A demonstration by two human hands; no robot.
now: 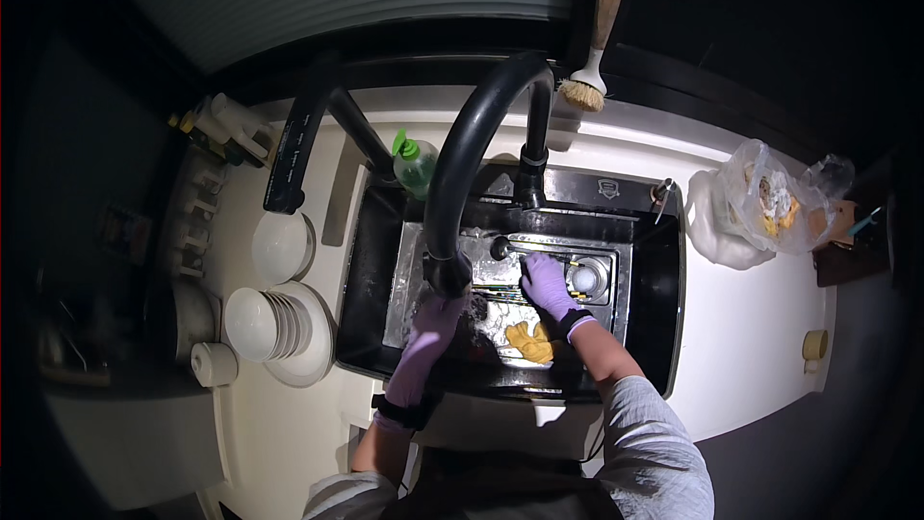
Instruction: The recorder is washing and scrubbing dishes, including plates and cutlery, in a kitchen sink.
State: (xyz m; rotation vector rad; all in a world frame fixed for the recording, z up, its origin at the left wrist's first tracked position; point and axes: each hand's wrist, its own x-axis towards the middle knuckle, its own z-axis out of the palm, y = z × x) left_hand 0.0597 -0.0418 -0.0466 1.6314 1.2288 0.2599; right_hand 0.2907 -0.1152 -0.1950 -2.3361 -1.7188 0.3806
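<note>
My right hand (546,287), in a purple rubber glove, is closed over several thin dark chopsticks (498,293) with coloured bands, low in the black sink (655,318). Some stick ends show past its wrist side, near the drain strainer (586,279). My left hand (435,321), gloved likewise, reaches in below the black faucet's spout head (446,274). That head hides its fingers, so its hold cannot be made out; the chopsticks' left ends lie close by. A crumpled yellow cloth (530,341) rests on the sink floor nearer to me.
Left of the sink stand stacked white bowls (251,325) on plates and another bowl (280,248). Behind are a green-topped soap bottle (415,162) and a wooden-handled brush (598,36). Plastic bags (758,195) sit on the right counter, a yellow cup (815,344) at its edge.
</note>
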